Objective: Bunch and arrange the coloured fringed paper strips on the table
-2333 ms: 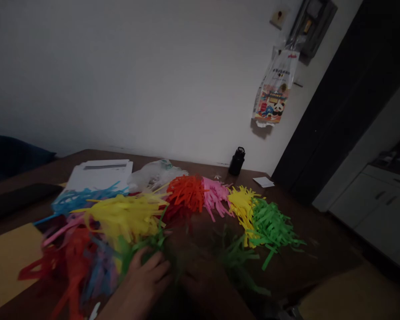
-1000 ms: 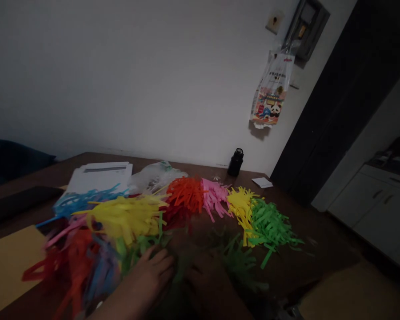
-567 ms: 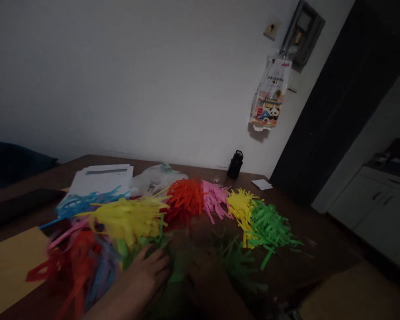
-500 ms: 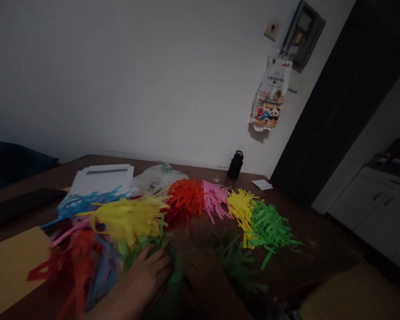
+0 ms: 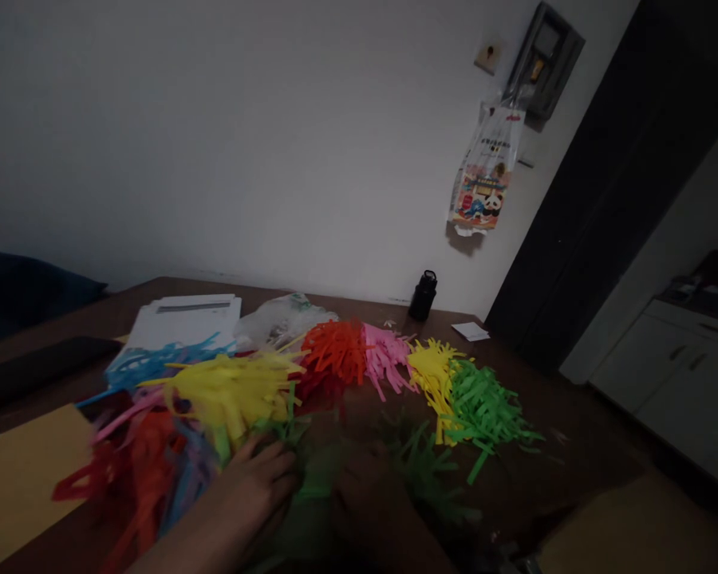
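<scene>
On the dark wooden table (image 5: 550, 470), both hands press limp green paper strips (image 5: 317, 478).

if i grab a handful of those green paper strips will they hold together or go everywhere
Probably scatter: the green paper strips lie loose and fanned, not bound. They look thin, so likely floppy and very light. Under the left hand they look tangled, so some may come up clumped.

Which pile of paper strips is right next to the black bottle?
The pink paper strip pile. It lies nearest the small black bottle; the orange, yellow and green piles sit farther off.
</scene>
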Demonstrator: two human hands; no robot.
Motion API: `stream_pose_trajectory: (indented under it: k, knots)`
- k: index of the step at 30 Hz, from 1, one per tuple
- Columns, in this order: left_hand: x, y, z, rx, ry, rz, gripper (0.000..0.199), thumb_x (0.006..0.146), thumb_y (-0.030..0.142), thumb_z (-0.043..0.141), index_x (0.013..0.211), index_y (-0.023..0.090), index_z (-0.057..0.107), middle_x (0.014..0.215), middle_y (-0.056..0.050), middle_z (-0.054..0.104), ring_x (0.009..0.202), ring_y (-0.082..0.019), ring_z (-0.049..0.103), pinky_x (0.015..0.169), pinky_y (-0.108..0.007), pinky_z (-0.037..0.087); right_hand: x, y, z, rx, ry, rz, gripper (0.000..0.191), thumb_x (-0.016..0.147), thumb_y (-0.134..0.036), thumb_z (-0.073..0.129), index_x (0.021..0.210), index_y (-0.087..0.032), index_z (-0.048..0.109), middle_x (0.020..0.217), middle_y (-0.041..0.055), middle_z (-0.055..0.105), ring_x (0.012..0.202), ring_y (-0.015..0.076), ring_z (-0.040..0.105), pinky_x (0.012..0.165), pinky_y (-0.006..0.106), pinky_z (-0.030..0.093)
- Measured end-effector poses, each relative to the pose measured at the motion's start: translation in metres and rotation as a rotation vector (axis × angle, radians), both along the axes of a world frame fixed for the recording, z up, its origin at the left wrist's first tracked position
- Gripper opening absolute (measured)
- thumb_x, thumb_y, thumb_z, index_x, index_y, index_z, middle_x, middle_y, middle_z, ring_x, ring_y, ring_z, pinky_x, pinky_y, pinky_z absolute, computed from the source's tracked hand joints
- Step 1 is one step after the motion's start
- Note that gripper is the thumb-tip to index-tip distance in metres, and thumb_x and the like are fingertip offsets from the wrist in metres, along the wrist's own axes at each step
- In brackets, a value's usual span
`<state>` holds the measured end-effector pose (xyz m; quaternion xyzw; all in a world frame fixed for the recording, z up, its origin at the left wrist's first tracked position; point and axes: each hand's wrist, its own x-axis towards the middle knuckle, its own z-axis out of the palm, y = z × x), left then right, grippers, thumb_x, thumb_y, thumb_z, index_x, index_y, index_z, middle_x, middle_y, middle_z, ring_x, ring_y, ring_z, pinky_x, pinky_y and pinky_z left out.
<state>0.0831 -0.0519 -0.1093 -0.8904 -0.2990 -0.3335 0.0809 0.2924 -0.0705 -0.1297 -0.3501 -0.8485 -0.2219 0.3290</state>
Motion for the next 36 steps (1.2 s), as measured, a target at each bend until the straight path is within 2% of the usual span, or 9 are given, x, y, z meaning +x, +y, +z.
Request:
stream_pose_trajectory:
  k: [5,9,11,14,20,24,28,33,36]
  knots:
    - [-0.001,-0.004,-0.001,-0.023,-0.024,0.037,0.03,0.083,0.01,0.038,0.064,0.023,0.056,0.067,0.0,0.059,0.07,-0.021,0.05,0.083,-0.042,0.031,-0.001,-0.01,0.016,-0.158,0.018,-0.014,0.008,0.087,-0.025,0.062,0.084,-0.02,0.057,0.087,0.0015,0.068,0.086,0.019,0.06,0.078,0.036,0.035]
    - [-0.001,-0.01,0.005,-0.078,-0.009,0.059,0.024,0.08,0.011,0.042,0.082,0.025,0.062,0.083,-0.001,0.065,0.083,-0.023,0.055,0.091,-0.046,0.029,-0.005,-0.006,0.016,-0.04,0.007,0.019,0.02,0.092,-0.017,0.056,0.072,-0.019,0.053,0.076,0.0005,0.064,0.077,0.017,0.057,0.068,0.034,0.031]
    - [0.002,-0.01,0.003,-0.003,0.014,0.055,0.024,0.08,0.015,0.047,0.093,0.027,0.064,0.091,0.0,0.067,0.089,-0.024,0.056,0.093,-0.047,0.028,-0.007,-0.004,0.013,-0.008,0.012,0.032,0.022,0.094,-0.016,0.052,0.072,-0.018,0.055,0.076,0.0009,0.064,0.078,0.0163,0.057,0.068,0.033,0.031]
    - [0.01,-0.004,-0.009,0.15,0.037,0.068,0.015,0.083,0.018,0.055,0.078,0.028,0.065,0.076,0.003,0.066,0.081,-0.02,0.055,0.09,-0.041,0.029,-0.01,-0.001,0.007,0.026,0.05,0.056,0.024,0.094,-0.016,0.051,0.07,-0.018,0.055,0.074,0.0,0.062,0.079,0.0148,0.058,0.068,0.032,0.031]
    - [0.017,0.001,-0.026,0.193,0.02,0.072,0.03,0.086,0.013,0.057,0.058,0.024,0.059,0.061,0.004,0.059,0.071,-0.019,0.049,0.08,-0.038,0.027,-0.003,-0.004,0.002,-0.045,-0.057,0.057,0.026,0.09,-0.015,0.061,0.065,-0.018,0.057,0.068,-0.0025,0.059,0.073,0.0132,0.056,0.07,0.03,0.037]
    - [0.015,-0.006,-0.02,0.168,0.048,0.049,0.028,0.082,0.013,0.062,0.057,0.025,0.06,0.062,0.003,0.06,0.069,-0.019,0.047,0.072,-0.037,0.025,0.01,-0.015,0.012,-0.212,-0.198,0.097,0.015,0.091,-0.023,0.066,0.077,-0.018,0.062,0.075,-0.0018,0.062,0.079,0.0149,0.057,0.076,0.03,0.042]
    - [0.011,-0.01,-0.019,0.133,0.06,0.05,0.028,0.08,0.008,0.06,0.057,0.025,0.062,0.061,0.003,0.061,0.068,-0.019,0.048,0.068,-0.037,0.024,0.02,-0.023,0.021,-0.268,-0.223,0.092,0.013,0.092,-0.022,0.065,0.08,-0.017,0.063,0.077,-0.0015,0.063,0.078,0.0145,0.057,0.077,0.03,0.041]
    - [0.005,-0.003,-0.032,0.029,0.162,0.117,0.033,0.084,0.003,0.051,0.065,0.026,0.065,0.065,0.005,0.063,0.071,-0.016,0.053,0.073,-0.035,0.027,0.024,-0.024,0.018,-0.27,-0.161,0.09,0.012,0.092,-0.021,0.065,0.081,-0.019,0.06,0.081,-0.0032,0.064,0.082,0.0138,0.056,0.085,0.032,0.038]
    - [0.004,0.002,-0.042,-0.026,0.172,0.172,0.027,0.082,0.006,0.056,0.067,0.026,0.067,0.069,0.005,0.066,0.073,-0.017,0.057,0.071,-0.034,0.029,0.023,-0.023,0.009,-0.263,-0.116,0.027,0.015,0.089,-0.019,0.065,0.077,-0.02,0.057,0.079,-0.0026,0.063,0.082,0.0161,0.057,0.086,0.037,0.036]
